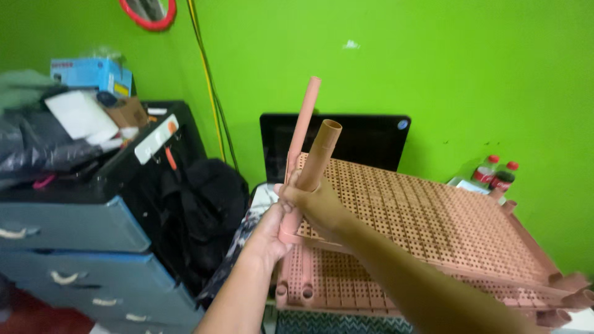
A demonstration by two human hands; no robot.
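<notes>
Above the slatted shelf (433, 222), each hand (left (269, 232), right (315, 201)) grips a tube: pink tube (303, 133), brown tube (322, 151).

— What do the hands hold?
— The left hand (270, 232) grips a pink tube (301, 154) standing in the near-left corner of a tilted pink perforated shelf (427, 216); the right hand (315, 204) wraps a brown tube (322, 154) just beside it.
— And around them?
— A second shelf panel (334, 281) lies beneath, blue drawers (74, 247) stand left, two red-capped bottles (495, 173) far right by the green wall (383, 62).
</notes>
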